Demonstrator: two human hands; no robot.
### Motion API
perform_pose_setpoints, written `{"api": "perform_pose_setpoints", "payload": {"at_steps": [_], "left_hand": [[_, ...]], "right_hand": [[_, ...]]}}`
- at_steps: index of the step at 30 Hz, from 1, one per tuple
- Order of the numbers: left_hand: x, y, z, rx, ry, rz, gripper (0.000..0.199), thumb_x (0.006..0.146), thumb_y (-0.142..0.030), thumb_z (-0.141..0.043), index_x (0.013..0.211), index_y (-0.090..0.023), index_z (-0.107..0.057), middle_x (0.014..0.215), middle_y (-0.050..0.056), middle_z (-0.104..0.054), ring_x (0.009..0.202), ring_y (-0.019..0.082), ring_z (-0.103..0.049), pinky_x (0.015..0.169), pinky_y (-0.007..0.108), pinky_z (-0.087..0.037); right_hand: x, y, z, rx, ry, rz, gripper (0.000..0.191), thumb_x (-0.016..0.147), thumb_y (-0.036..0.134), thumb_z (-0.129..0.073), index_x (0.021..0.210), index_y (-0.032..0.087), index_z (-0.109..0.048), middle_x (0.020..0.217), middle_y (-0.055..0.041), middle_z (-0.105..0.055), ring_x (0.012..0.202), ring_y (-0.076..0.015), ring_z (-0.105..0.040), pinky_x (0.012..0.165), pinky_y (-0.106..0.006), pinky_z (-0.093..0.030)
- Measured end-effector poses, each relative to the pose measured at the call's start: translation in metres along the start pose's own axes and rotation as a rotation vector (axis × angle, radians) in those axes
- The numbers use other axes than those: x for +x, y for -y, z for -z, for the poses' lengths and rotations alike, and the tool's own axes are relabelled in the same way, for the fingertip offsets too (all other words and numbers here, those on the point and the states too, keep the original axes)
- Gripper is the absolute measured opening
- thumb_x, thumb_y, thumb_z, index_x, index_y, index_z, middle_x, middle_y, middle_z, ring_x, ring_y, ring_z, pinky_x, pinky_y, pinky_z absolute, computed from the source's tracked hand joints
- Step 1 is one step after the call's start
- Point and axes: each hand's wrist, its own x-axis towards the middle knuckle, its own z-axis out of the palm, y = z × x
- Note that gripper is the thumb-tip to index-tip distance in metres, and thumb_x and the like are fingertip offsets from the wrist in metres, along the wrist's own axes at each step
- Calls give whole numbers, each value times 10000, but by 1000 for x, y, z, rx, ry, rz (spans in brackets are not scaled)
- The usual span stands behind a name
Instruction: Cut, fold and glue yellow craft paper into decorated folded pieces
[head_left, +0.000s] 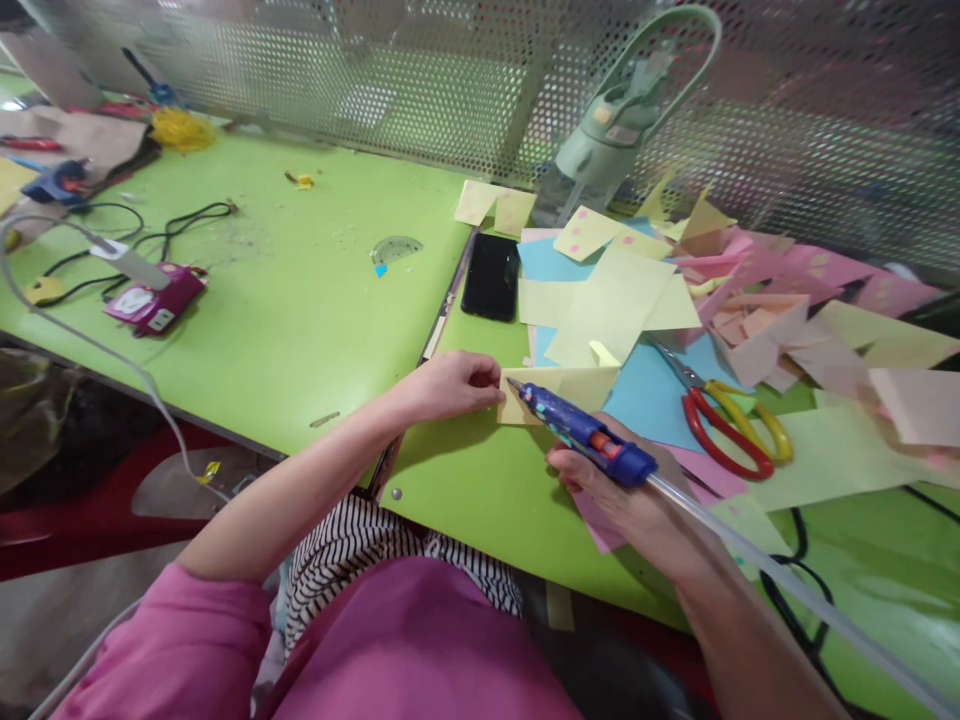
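My right hand is wrapped round a blue hot glue gun, with a long clear glue stick sticking out of its back. The gun's nozzle points left, over a folded pale yellow paper near the table's front edge. At the paper's left end, my left hand pinches its edge between thumb and fingers. Whether the nozzle touches the paper I cannot tell. Beyond the paper lie loose yellow sheets and blue sheets, partly overlapping.
Scissors with red and yellow handles lie right of the glue gun. A black phone and a green water bottle stand farther back. Folded pink papers pile up at right. Left are a purple power adapter and a protractor.
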Motion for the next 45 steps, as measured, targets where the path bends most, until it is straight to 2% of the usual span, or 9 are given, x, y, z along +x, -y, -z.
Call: {"api": "perform_pose_setpoints", "payload": {"at_steps": [7, 16, 26, 36, 45], "left_hand": [[0, 1, 0, -3, -11, -9, 119, 829, -235, -598, 728, -176, -572, 673, -33, -570, 614, 103, -479, 589, 256, -338], [1, 2, -1, 14, -10, -19, 126, 829, -246, -583, 725, -180, -556, 667, -29, -564, 612, 105, -476, 591, 255, -344], [0, 3, -1, 0, -18, -14, 121, 819, -262, -585, 730, -180, -567, 677, -28, -578, 619, 106, -489, 589, 254, -349], [0, 1, -1, -2, -20, -4, 123, 820, -245, -594, 718, -181, -565, 688, -22, -598, 626, 110, -503, 602, 262, -353], [0, 2, -1, -3, -25, -19, 126, 827, -238, -598, 720, -181, -563, 669, -34, -578, 612, 104, -486, 589, 261, -344]], "right_hand": [[0, 4, -2, 3, -50, 24, 429, 742, 673, -679, 739, 262, -557, 523, 49, -512, 463, -128, -467, 398, -258, -350], [-3, 4, -3, 8, -70, 19, 399, 746, 636, -698, 720, 269, -543, 495, 52, -523, 389, -127, -470, 354, -273, -333], [5, -11, 1, -67, -6, 57, 402, 753, 654, -672, 754, 269, -556, 510, 55, -512, 436, -145, -484, 405, -289, -375], [-2, 8, -1, -21, -37, 16, 421, 736, 652, -696, 704, 273, -513, 497, 56, -518, 420, -145, -471, 402, -298, -346], [-1, 7, -1, -58, -33, 34, 409, 760, 634, -688, 707, 271, -509, 490, 62, -512, 420, -138, -466, 400, -292, -337]]}}
